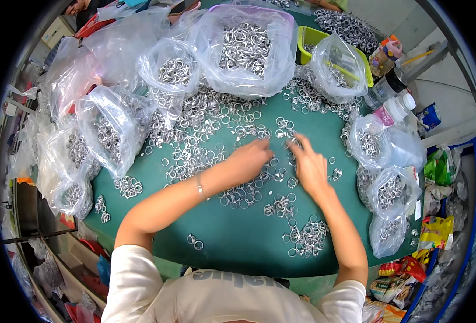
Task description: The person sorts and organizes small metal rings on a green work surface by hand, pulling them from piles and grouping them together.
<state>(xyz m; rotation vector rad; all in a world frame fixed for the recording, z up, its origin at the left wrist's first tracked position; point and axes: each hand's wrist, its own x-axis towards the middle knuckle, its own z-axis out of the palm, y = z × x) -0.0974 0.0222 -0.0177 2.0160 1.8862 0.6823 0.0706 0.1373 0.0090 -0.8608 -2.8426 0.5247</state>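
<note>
Many small silver rings lie in loose heaps across a green table (179, 237). My left hand (253, 160) is over the middle of the table with its fingers curled together above a scatter of silver rings (243, 195). What it pinches, if anything, is hidden behind the fingers. Just to the right, my right hand (310, 166) reaches down with fingers stretched and slightly apart, its fingertips touching or just above a few rings (285, 125). Below my right hand are a small group of rings (281, 206) and a denser pile (309, 237).
Clear plastic bags of rings crowd the left side (109, 137) and right side (390, 191). At the back stand a bag-lined purple tub (287, 40) and a yellow-green basket (309, 35). Bottles (394, 110) line the right edge. Other people show at the far side.
</note>
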